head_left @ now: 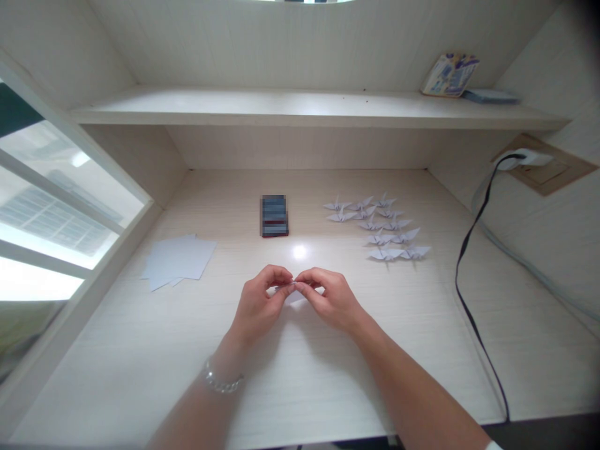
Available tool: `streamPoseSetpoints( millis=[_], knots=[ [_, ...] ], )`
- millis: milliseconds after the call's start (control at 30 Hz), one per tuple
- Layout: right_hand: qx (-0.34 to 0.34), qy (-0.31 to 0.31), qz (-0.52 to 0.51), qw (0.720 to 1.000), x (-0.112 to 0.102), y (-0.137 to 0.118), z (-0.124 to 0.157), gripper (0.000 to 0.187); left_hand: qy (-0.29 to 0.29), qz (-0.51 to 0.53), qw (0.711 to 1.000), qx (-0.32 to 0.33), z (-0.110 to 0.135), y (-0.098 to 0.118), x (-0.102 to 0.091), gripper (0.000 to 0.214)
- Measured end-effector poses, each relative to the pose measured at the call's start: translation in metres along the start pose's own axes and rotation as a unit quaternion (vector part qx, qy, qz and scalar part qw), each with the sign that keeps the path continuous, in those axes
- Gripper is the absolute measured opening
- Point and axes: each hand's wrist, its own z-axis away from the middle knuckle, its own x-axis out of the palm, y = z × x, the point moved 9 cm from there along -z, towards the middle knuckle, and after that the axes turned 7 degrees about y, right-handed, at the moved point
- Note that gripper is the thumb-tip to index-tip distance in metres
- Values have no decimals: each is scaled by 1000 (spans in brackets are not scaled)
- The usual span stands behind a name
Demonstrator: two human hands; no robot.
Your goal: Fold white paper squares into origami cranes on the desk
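My left hand [265, 299] and my right hand [328, 297] meet over the middle of the desk, thumbs and forefingers pinched together. Between them they grip a small piece of folded white paper [295, 296], mostly hidden by the fingers. Beyond my right hand stand several folded white paper cranes [387, 253] in rough rows. Some loose sheets of white paper [182, 257] lie overlapping to the left of my hands. A chain bracelet circles my left wrist.
Behind my hands lies a dark phone-like rectangle [274, 216], its face blurred. A black cable [464, 250] runs from the wall socket [546, 164] down the right side to the front edge. A shelf [262, 106] crosses above, with a colourful packet [450, 75] at its right end.
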Motion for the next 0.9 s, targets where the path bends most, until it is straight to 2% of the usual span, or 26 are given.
streamPoseSetpoints(
  millis=[233, 500, 600, 767, 833, 900],
  knots=[
    [-23, -1, 17, 1000, -1, 0, -1, 10, -5, -26, 1000, -13, 0, -4, 0, 14],
    [-97, -8, 130, 987, 3, -11, 4, 10, -35, -45, 998, 7, 3, -1, 7, 9],
    [-58, 17, 119, 991, -2, -6, 1, 12, -23, 26, 999, -18, 2, -5, 8, 12],
    [63, 14, -40, 997, -6, 18, -5, 26, -12, 112, 990, -79, -1, -19, 8, 25],
    [80, 0, -78, 994, -4, 20, -6, 28, -11, 121, 989, -90, -1, -21, 8, 26],
    [72, -6, -71, 995, -4, 17, -6, 22, -11, 127, 987, -94, -1, -21, 8, 27]
  ],
)
